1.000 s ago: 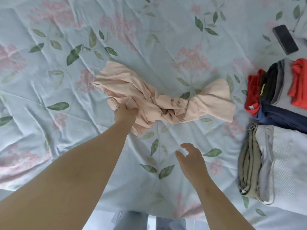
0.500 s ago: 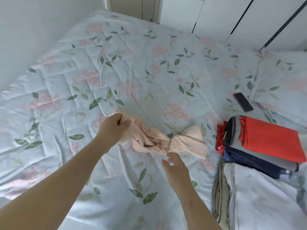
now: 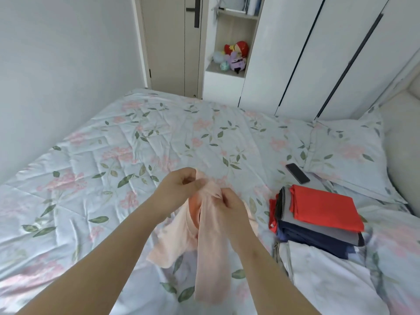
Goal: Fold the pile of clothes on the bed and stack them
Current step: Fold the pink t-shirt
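**Pink garment lifted off the bed, both hands now on it**

Half a second ago the peach-pink garment [image 3: 211, 235] lay twisted in a knot on the floral quilt [image 3: 113, 155]. Only the left hand gripped it, at its left end, while the right hand hovered open just short of it. Now the garment is up off the quilt and hangs in front of the person, near the middle of the bed. The right hand has closed on it as well. The view has also tipped up, so the far wall and wardrobe show.

The left hand [image 3: 179, 189] is raised with its fingers curled, pinching the top edge of the cloth between thumb and fingertips. The right hand [image 3: 229, 205] sits just beside it, slightly nearer and to the right, its fingers bent round a gathered fold. Both forearms reach in from the near edge and meet at the garment.

The cloth is thin, soft and limp. One long narrow band drops straight down between the arms, and a wider loose flap sags to the left. It looks darker orange where it doubles behind the hands.

To the right, well apart from the hands, a stack of folded clothes [image 3: 318, 214] rests on the quilt, a flat red piece on top of grey and navy layers. Nearer, just beside it, lies a pale folded pile [image 3: 322, 280]. A dark phone [image 3: 297, 173] lies beyond the stack, beside a pillow [image 3: 347, 153] in matching floral print. Plush toys [image 3: 236, 56] sit in a far shelf niche.
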Available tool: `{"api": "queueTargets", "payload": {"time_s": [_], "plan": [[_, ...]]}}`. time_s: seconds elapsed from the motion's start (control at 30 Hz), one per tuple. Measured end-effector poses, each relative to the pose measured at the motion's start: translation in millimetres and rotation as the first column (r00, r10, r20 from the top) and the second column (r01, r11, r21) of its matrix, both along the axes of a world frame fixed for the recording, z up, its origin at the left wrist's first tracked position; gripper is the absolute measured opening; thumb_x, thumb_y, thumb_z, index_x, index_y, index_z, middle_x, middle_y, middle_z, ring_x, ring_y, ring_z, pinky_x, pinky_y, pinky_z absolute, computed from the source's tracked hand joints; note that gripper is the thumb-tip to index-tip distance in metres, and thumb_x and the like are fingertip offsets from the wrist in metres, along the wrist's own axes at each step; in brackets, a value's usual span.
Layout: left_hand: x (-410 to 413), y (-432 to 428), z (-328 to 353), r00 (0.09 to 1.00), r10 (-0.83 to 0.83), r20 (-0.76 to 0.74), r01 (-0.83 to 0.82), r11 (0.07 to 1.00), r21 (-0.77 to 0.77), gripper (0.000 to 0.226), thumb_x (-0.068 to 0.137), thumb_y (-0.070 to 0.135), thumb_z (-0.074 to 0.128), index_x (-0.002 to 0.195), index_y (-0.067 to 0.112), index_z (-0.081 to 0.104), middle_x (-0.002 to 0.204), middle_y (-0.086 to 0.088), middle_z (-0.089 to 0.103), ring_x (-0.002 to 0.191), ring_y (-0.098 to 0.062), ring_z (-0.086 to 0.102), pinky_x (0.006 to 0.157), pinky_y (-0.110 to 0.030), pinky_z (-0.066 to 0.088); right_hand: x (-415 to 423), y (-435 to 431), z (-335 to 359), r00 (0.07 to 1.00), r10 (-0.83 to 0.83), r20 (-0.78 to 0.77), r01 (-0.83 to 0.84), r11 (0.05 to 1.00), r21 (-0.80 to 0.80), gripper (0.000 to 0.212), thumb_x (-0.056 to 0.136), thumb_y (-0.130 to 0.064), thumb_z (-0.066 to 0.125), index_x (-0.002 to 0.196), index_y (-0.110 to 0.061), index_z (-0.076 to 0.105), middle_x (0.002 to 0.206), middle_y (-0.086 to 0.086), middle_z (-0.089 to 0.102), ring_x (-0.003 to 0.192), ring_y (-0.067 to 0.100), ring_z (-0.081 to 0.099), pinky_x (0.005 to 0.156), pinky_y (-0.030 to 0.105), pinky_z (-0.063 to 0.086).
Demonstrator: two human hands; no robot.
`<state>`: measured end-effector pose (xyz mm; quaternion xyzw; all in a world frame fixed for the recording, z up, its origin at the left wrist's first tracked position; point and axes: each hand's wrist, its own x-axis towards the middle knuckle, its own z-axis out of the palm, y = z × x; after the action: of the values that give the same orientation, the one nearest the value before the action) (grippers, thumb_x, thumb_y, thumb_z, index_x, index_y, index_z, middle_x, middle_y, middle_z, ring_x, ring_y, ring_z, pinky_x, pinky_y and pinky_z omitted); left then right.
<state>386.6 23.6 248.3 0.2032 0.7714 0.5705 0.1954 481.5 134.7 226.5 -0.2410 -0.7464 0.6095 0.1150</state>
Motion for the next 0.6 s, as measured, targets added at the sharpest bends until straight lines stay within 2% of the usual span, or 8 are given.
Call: {"api": "queueTargets", "payload": {"time_s": [0.03,0.07,0.17,0.2,0.27,0.33,0.47,0.6], "plan": [[3,0,-3,1.0,0.023,-0.002,-0.023,1.0,0.005,0.012,0.09,0.018,0.063,0.1,0.011,0.062,0.098,0.002,0.057,0.088,-0.014,0.053,0.078,-0.029,0.04,4,3,4,1.0,-0.007,-0.013,0.006,0.999,-0.049,0.02,0.094,-0.005,0.045,0.074,-0.002,0.043,0.052,-0.011,0.045,0.052,0.002,0.045,0.047,0.008,0.034],[6,-2,-6,1.0,0.015,0.016,-0.015,1.0,-0.012,0.028,0.089,0.018,0.064,0.115,0.022,0.057,0.115,0.007,0.051,0.102,-0.01,0.05,0.083,-0.026,0.038,8,5,10,1.0,0.001,-0.028,-0.004,0.996,-0.092,0.021,0.095,-0.004,0.043,0.074,-0.005,0.041,0.05,-0.012,0.044,0.047,0.0,0.045,0.045,0.006,0.034],[13,-4,-27,0.959,-0.221,0.177,0.242,0.964,-0.11,0.066,0.085,0.018,0.069,0.139,0.035,0.034,0.132,0.014,0.039,0.12,-0.008,0.043,0.089,-0.025,0.041,14,11,16,0.998,-0.03,-0.047,0.025,0.995,-0.097,0.023,0.097,-0.005,0.043,0.076,-0.012,0.047,0.063,-0.01,0.049,0.054,-0.007,0.051,0.054,0.006,0.039],[15,-4,-31,0.937,-0.28,0.21,0.31,0.942,-0.126,0.058,0.085,0.018,0.069,0.133,0.034,0.041,0.126,0.013,0.048,0.113,-0.007,0.05,0.087,-0.022,0.043,14,12,17,0.997,-0.046,-0.061,0.04,0.994,-0.104,0.023,0.097,-0.006,0.043,0.078,-0.015,0.051,0.069,-0.009,0.053,0.061,-0.005,0.054,0.062,0.01,0.042],[17,-1,-39,0.946,-0.278,0.164,0.305,0.936,-0.174,0.012,0.088,0.016,0.066,0.095,0.022,0.058,0.088,0.009,0.06,0.078,-0.005,0.058,0.07,-0.017,0.042,16,14,20,0.995,-0.077,-0.066,0.067,0.989,-0.132,0.019,0.097,-0.008,0.044,0.082,-0.016,0.053,0.079,-0.002,0.054,0.074,0.008,0.053,0.072,0.024,0.042],[14,2,-38,0.968,-0.241,0.063,0.249,0.943,-0.221,0.026,0.091,0.017,0.061,0.07,0.014,0.046,0.063,0.008,0.041,0.053,-0.005,0.038,0.053,-0.015,0.03,19,19,21,0.989,-0.137,-0.052,0.126,0.975,-0.183,0.017,0.095,-0.008,0.043,0.08,-0.015,0.048,0.078,0.001,0.045,0.072,0.013,0.044,0.068,0.027,0.036],[1,-2,-20,0.956,-0.292,-0.028,0.277,0.931,-0.239,0.027,0.095,0.022,0.055,0.069,0.016,0.05,0.059,0.011,0.041,0.056,-0.007,0.039,0.056,-0.02,0.033,25,32,24,0.957,-0.289,0.029,0.29,0.943,-0.166,0.018,0.094,-0.015,0.039,0.076,-0.014,0.036,0.073,0.0,0.032,0.066,0.013,0.032,0.06,0.027,0.026],[-16,-2,8,0.942,-0.333,-0.045,0.318,0.927,-0.198,0.018,0.092,0.021,0.059,0.077,0.011,0.06,0.065,0.009,0.049,0.059,-0.007,0.045,0.055,-0.017,0.034,26,36,37,0.987,-0.161,-0.005,0.161,0.986,-0.054,0.026,0.089,-0.033,0.062,0.082,-0.016,0.043,0.074,-0.01,0.041,0.064,0.006,0.04,0.059,0.02,0.029]]}}
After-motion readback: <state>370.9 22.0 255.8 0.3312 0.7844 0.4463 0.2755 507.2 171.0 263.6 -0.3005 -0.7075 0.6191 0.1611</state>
